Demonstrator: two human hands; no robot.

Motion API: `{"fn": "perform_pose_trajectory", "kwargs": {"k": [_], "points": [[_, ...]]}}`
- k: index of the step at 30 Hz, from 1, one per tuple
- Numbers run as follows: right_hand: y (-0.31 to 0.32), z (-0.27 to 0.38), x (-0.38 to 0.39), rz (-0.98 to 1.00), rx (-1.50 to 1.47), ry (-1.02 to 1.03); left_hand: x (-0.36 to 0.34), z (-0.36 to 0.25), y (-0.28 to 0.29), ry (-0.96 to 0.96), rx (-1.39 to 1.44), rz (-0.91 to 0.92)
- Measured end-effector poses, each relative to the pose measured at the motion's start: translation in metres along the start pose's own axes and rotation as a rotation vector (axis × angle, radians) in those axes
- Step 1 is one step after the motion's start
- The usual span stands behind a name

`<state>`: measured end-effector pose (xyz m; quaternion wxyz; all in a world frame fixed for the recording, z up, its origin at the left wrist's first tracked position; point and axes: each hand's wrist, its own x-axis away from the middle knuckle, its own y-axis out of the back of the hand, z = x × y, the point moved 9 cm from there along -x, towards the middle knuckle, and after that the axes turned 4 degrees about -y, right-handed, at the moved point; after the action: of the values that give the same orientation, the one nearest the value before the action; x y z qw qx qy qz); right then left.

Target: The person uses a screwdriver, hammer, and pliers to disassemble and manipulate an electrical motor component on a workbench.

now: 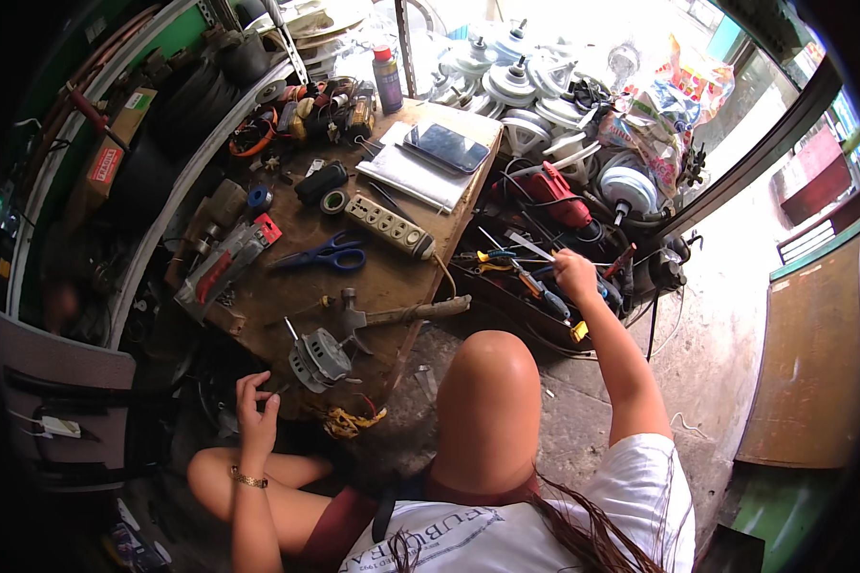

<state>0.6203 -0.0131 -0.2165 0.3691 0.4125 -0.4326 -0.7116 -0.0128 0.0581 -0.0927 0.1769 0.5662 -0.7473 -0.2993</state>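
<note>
My right hand (575,275) is closed over the tool box (492,304) on the right, gripping a flat, pointed silver tool (529,246) whose kind I cannot make out. Pliers and screwdrivers (543,294) with coloured handles lie in the box below it. At the lower left, my left hand (255,409) has its thumb and fingers curled together beside the table's near edge; a small dark thing seems to be between them. Just right of it, a grey electric motor (319,361) with its shaft pointing up rests on the wooden table (277,329). Coloured wires (354,420) hang by the motor.
A hammer (401,311), blue scissors (327,256), a power strip (390,227), a phone (446,148) and a spray can (387,80) are on the table. Fan motors (511,86) are heaped behind. A red power drill (561,196) lies above the tool box. A metal shelf (177,201) borders the left.
</note>
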Motion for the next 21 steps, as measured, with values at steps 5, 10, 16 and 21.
{"fn": "perform_pose_trajectory", "kwargs": {"k": [5, 10, 16, 21], "points": [[-0.048, 0.027, 0.003, 0.185, 0.309, 0.227, 0.005, -0.009, 0.001, -0.075, -0.039, 0.005], [-0.085, 0.016, -0.010, 0.250, 0.557, 0.150, 0.008, 0.003, 0.006, -0.049, 0.003, -0.010], [-0.081, 0.030, -0.021, 0.446, 0.572, 0.102, 0.009, 0.010, 0.024, 0.008, 0.028, -0.042], [0.026, -0.018, -0.045, 0.261, 0.586, 0.002, -0.002, 0.008, 0.001, -0.005, 0.092, 0.007]]}}
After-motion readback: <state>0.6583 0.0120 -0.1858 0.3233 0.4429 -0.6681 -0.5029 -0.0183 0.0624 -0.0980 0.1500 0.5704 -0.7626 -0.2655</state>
